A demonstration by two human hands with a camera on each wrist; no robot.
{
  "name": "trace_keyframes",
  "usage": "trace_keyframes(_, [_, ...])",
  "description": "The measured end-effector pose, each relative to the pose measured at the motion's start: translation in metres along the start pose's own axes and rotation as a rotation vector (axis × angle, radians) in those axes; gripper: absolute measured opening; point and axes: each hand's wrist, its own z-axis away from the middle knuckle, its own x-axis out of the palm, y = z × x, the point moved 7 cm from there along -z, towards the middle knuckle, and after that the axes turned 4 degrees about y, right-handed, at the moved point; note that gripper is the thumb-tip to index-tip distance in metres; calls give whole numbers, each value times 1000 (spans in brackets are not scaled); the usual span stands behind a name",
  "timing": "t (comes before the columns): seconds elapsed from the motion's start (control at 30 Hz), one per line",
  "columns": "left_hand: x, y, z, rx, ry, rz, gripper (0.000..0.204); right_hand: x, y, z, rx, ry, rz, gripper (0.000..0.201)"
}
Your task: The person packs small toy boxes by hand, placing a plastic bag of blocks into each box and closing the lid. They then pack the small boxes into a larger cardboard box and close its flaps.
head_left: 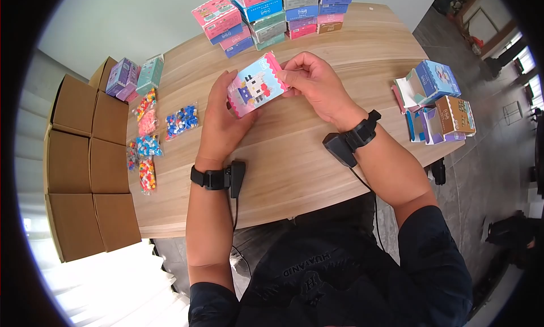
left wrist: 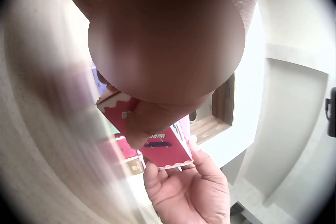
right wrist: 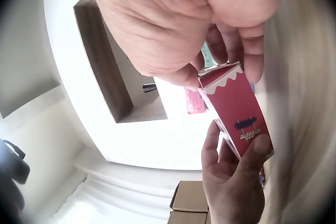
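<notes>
A small pink and light-blue cardboard box [head_left: 249, 94] with a blocky white cartoon figure on its front is held over the table. My left hand [head_left: 218, 123] grips it by the lower left end, thumb along one narrow side. At the opposite end, my right hand [head_left: 320, 89] pinches the box's edge between thumb and fingers. In the right wrist view the red side of the box [right wrist: 231, 100] shows a scalloped white border, and the end by the right fingers looks partly lifted. What lies inside the box is hidden.
Stacked colourful boxes [head_left: 269, 15] stand at the table's back. Bags of small bricks [head_left: 182, 121] lie on the left, beside brown cartons [head_left: 71, 162] and a few more small boxes [head_left: 122, 77]. Opened boxes [head_left: 436, 80] sit at the right edge of the wooden table [head_left: 283, 179].
</notes>
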Motion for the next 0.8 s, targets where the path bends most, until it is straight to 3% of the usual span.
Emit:
trace_keyframes(0.3, [1, 3, 0, 49, -28, -14, 92, 6, -8, 4, 7, -35, 116, 17])
trace_keyframes(0.37, [5, 6, 2, 14, -45, 100, 93, 0, -10, 2, 30, -68, 172, 15])
trace_keyframes(0.47, [2, 8, 1, 73, 4, 168, 91, -36, -31, -5, -67, 89, 17, 13])
trace_keyframes(0.53, [-4, 6, 0, 104, 70, 159, 89, -64, -69, 0, -306, 271, -299, 13])
trace_keyframes(0.63, [-11, 4, -3, 73, 132, 129, 84, -123, -94, 4, -546, 567, -545, 15])
trace_keyframes(0.73, [-8, 3, -3, 18, 105, 120, 81, -178, -71, -12, -477, 884, -483, 20])
trace_keyframes(0.8, [-5, 0, -3, 9, 84, 114, 81, -200, -46, -35, -326, 967, -440, 24])
